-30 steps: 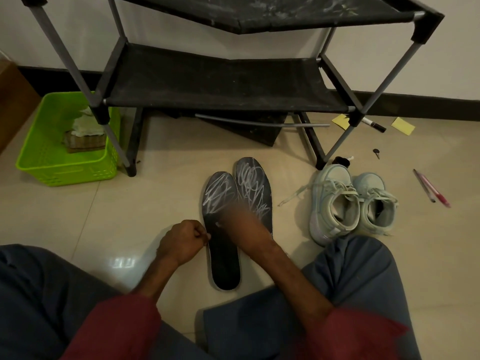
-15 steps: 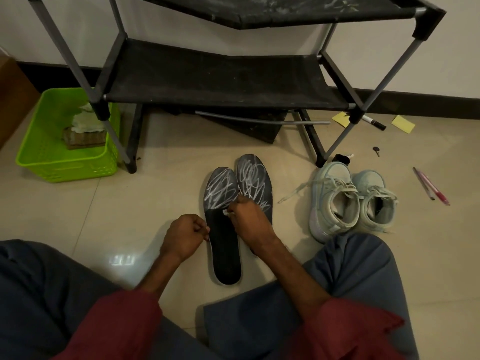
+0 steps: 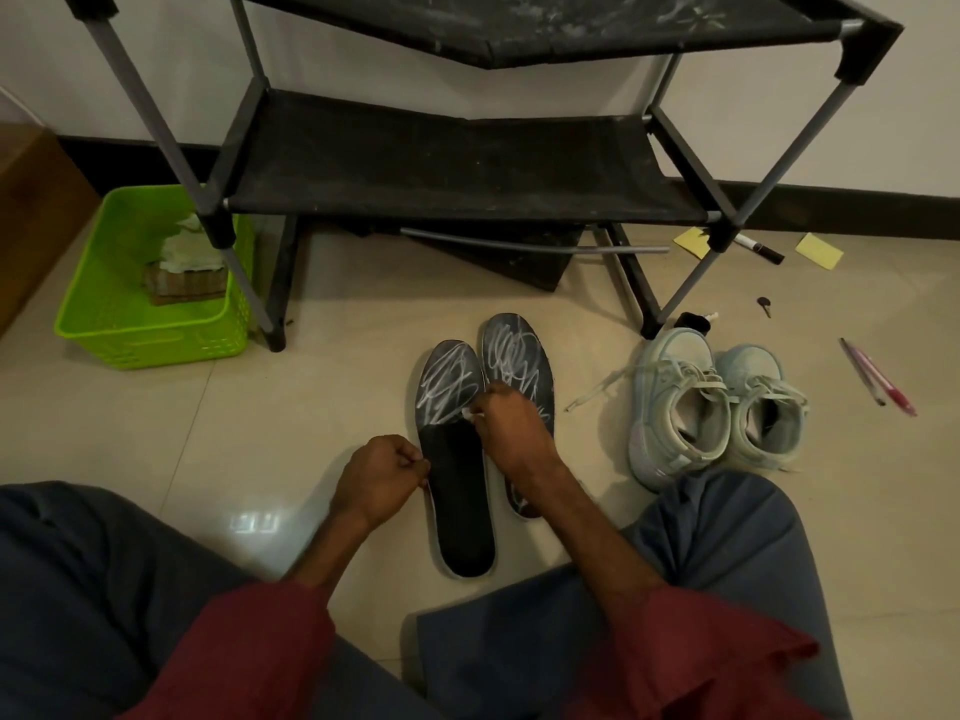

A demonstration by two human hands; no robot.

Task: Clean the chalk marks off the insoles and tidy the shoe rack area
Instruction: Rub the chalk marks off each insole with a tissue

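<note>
Two dark insoles lie side by side on the tiled floor, both scribbled with white chalk on their front halves. My right hand (image 3: pixel 511 426) is shut on a small white piece, seemingly chalk (image 3: pixel 469 414), and its tip touches the middle of the left insole (image 3: pixel 460 491). My forearm hides part of the right insole (image 3: pixel 514 356). My left hand (image 3: pixel 382 475) is closed, its fingertips pinching the left insole's left edge. The black shoe rack (image 3: pixel 457 163) stands behind the insoles.
A green basket (image 3: pixel 130 324) holding cloths sits at the rack's left leg. A pale blue pair of sneakers (image 3: pixel 711 402) stands right of the insoles. Pens (image 3: pixel 878 379), a marker (image 3: pixel 758 248), yellow notes (image 3: pixel 820 250) and a small key (image 3: pixel 763 305) litter the floor at right. My knees frame the bottom.
My right hand was blurred in motion over the insoles and has settled with the white piece on the left insole's middle. My left hand has stayed at the insole's edge.
</note>
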